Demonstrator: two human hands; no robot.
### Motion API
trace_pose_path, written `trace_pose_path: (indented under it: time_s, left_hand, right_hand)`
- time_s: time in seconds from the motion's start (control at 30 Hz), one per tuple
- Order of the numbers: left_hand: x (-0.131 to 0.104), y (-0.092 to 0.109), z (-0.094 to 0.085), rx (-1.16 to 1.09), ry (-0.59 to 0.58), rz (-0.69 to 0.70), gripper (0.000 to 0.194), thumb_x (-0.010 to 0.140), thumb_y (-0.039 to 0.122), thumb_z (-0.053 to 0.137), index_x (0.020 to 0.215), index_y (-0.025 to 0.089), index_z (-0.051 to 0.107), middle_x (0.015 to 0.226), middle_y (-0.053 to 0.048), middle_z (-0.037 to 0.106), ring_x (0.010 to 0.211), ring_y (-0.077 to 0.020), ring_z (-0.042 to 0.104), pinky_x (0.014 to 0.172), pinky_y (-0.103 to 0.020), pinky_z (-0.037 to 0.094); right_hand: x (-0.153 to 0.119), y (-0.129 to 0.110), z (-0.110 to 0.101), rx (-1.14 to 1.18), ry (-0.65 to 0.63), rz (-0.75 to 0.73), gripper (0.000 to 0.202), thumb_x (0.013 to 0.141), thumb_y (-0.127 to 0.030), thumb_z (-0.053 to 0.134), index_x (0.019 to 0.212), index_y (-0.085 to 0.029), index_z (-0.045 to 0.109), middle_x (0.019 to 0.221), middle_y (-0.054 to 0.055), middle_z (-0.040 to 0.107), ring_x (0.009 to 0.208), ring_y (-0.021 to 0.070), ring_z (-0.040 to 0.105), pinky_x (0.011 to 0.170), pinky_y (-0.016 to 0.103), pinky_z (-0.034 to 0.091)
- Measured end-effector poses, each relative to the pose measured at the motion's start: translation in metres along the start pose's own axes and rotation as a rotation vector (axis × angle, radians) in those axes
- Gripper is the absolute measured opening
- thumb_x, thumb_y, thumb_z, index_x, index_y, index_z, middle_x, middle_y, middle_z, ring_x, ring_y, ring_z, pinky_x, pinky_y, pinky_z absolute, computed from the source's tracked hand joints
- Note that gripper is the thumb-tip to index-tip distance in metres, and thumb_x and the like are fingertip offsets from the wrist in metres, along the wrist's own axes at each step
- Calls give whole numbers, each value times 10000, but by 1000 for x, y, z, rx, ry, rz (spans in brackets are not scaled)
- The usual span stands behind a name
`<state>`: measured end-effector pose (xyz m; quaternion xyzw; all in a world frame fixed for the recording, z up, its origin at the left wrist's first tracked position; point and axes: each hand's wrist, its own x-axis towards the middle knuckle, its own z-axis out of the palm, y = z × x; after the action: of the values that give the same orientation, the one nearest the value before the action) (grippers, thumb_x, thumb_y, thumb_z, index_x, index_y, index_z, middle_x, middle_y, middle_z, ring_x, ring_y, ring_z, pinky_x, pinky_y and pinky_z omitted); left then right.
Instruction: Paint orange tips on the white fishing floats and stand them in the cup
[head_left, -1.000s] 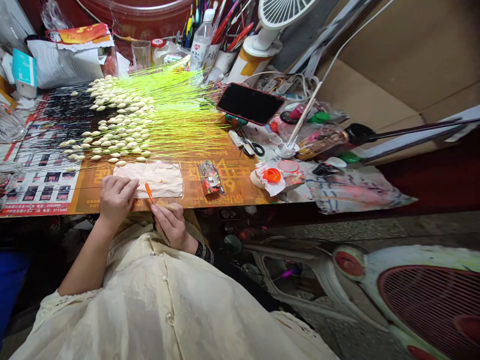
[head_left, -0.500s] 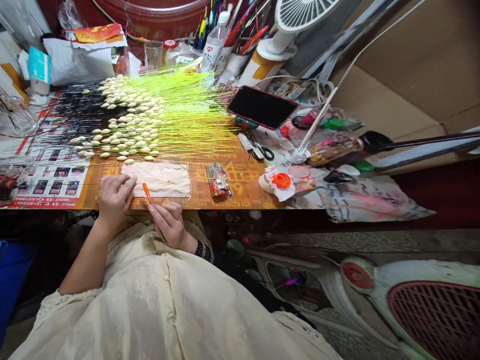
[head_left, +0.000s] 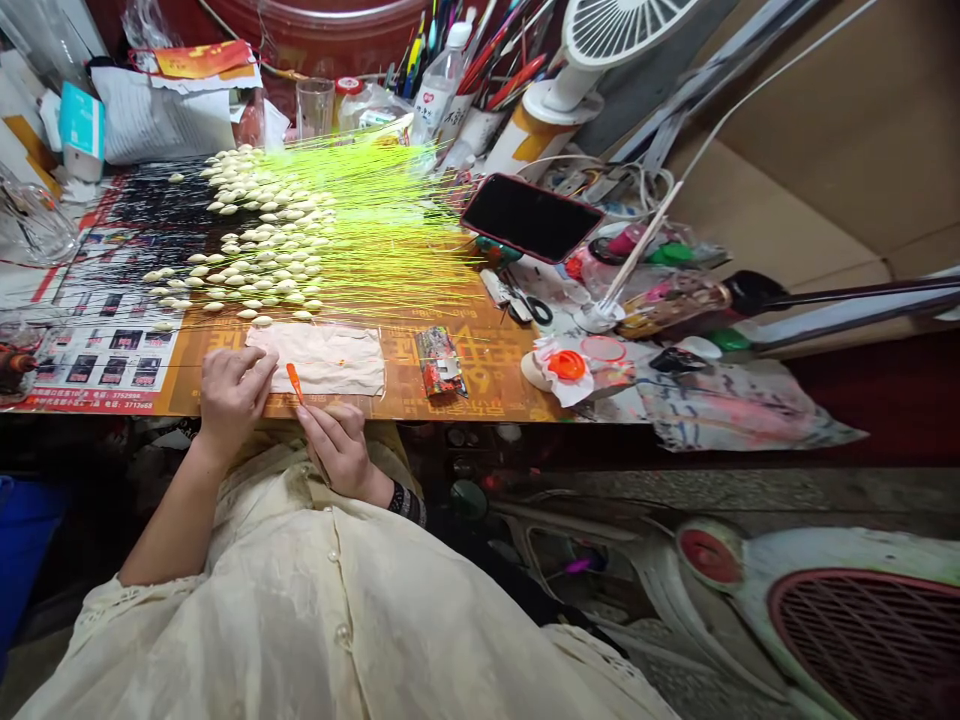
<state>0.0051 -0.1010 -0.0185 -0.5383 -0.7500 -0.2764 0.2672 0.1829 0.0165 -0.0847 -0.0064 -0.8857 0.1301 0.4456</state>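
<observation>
My right hand is closed on a slim orange-tipped stick, its bright end pointing up and away from me; I cannot tell its exact kind. A pale, wrinkled cloth with a small orange spot lies flat just beyond that tip. At the cloth's left edge, my left hand has its fingers bent and drawn together; whatever they may hold is hidden. Behind the cloth lie many cream, spindle-shaped pieces on thin stems, with yellow-green ends to the right and black ends to the left.
Right of the cloth lies a small colourful packet. An orange paint pot stands near the front edge. Scissors, a tilted phone, a water bottle and a white fan are farther back.
The view has shifted slightly, so the table things appear a little farther right. Both hands keep nearly the same pose, and the orange-tipped stick stays in my right hand.
</observation>
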Motion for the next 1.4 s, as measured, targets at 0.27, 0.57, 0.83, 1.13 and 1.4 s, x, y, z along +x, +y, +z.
trace_pose_path:
  time_s: [0.27, 0.57, 0.83, 1.13, 1.4]
  left_hand:
    - [2, 1, -1, 28, 16, 28, 243, 986, 239, 588, 1193, 254, 713, 1090, -93, 744, 984, -222, 644, 937, -413, 424]
    - [0, 2, -2, 45, -12, -14, 267, 990, 268, 571, 1218, 251, 707, 1114, -93, 748, 1019, -236, 666, 965, -431, 432]
    - [-3, 1, -5, 27, -28, -39, 272, 1000, 268, 552, 1234, 244, 688, 1142, -88, 736, 1029, -231, 643, 982, -414, 400]
    - [-3, 2, -6, 50, -15, -34, 277, 989, 242, 560, 1231, 239, 696, 1126, -84, 740, 1005, -224, 639, 970, -408, 414]
    - [-4, 2, -4, 33, -3, -32, 295, 985, 238, 556, 1243, 227, 700, 1116, -89, 745, 1004, -223, 639, 991, -400, 415]
  right_hand:
    - [1, 0, -2, 14, 23, -7, 507, 994, -143, 538, 1499, -174, 507, 1228, 108, 728, 1061, 212, 600, 1003, 394, 504]
    - [-17, 6, 5, 55, -7, -12, 493, 1011, -239, 566, 1501, -216, 514, 1270, 118, 700, 1108, 221, 601, 1065, 461, 497]
    - [-4, 1, 5, 84, 27, -51, 517, 1001, -151, 506, 1515, -200, 473, 1243, 104, 710, 1075, 213, 601, 1023, 429, 501]
    - [4, -3, 6, 74, 27, -77, 449, 999, -154, 505, 1443, -185, 566, 1226, 105, 713, 1079, 216, 580, 1000, 408, 488]
    - [2, -4, 6, 66, 7, -74, 478, 1008, -168, 512, 1486, -170, 522, 1250, 113, 715, 1096, 212, 586, 1020, 395, 476]
